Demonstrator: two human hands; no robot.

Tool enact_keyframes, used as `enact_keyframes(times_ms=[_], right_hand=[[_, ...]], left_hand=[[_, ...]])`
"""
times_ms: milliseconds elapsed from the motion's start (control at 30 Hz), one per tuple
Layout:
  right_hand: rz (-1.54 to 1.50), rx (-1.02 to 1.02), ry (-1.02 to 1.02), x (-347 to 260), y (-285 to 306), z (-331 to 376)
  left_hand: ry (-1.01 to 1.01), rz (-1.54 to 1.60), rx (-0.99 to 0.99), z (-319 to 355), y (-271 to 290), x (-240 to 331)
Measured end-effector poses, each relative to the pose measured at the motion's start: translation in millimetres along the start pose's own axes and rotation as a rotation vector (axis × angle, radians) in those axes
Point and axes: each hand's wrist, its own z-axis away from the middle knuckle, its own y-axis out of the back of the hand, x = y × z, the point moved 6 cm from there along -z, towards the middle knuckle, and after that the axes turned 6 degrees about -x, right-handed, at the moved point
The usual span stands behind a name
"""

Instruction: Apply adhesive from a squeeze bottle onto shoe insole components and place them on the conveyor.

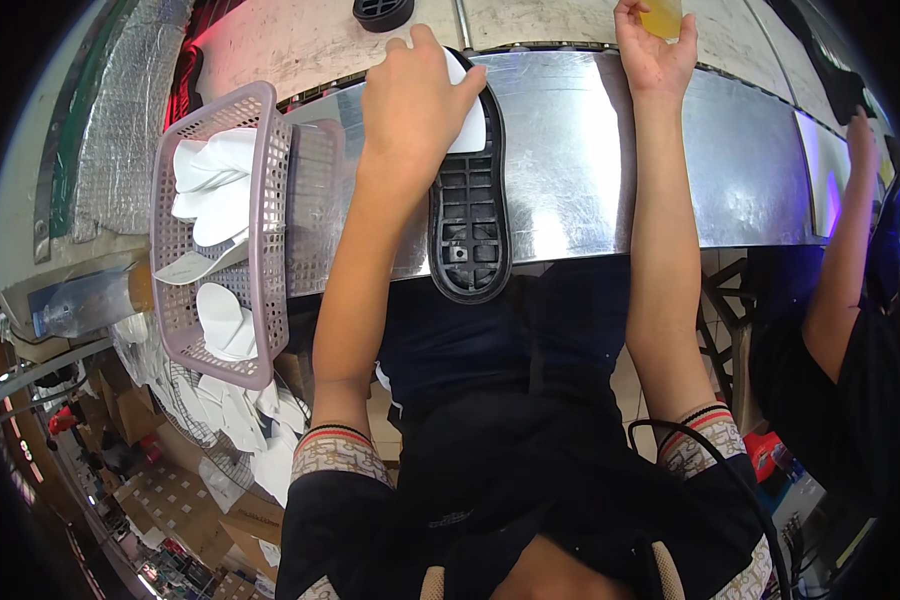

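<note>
A black ridged shoe sole [470, 225] lies lengthwise on the metal tabletop, its near end reaching past the edge. Over its far half is a smooth white insert [472, 135], with my left hand [415, 105] on top, fingers curled at the far side and thumb spread across to the right. The hand hides much of the insert. Farther right, my right hand [658, 55] is palm up at the work surface's far side. Its thumb and fingers close around a yellowish, see-through object [661, 18], cut off by the top edge, so its full shape is hidden.
At left, a pale purple perforated basket [273, 240] holds several white inserts [215, 180]. Another black sole [382, 12] sits on the pale belt [540, 22] beyond the metal table [565, 160]. A co-worker's arm [840, 255] is at right. White pieces [235, 410] lie below the basket.
</note>
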Motion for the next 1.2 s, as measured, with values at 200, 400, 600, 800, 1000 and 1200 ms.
enact_keyframes(times_ms=[200,400,600,800,1000,1200], right_hand=[[0.020,-0.010,-0.008,-0.6,6.5,-5.5],[0.047,0.026,-0.018,7.6,4.4,-2.6],[0.083,0.047,-0.003,8.0,1.7,-0.1],[0.090,0.030,-0.034,1.9,4.7,3.5],[0.100,0.042,-0.012,-0.2,-10.1,-4.0],[0.118,0.053,-0.041,10.4,6.5,-6.3]], left_hand=[[0.003,0.035,0.079,8.9,3.4,2.8],[0.049,0.148,0.045,3.2,13.7,-7.1],[0.043,-0.002,0.006,2.7,4.6,6.0],[0.009,-0.012,0.000,17.1,0.8,16.8],[-0.051,-0.127,0.151,30.1,-2.9,9.6],[-0.228,-0.194,0.074,35.6,-2.1,-0.9]])
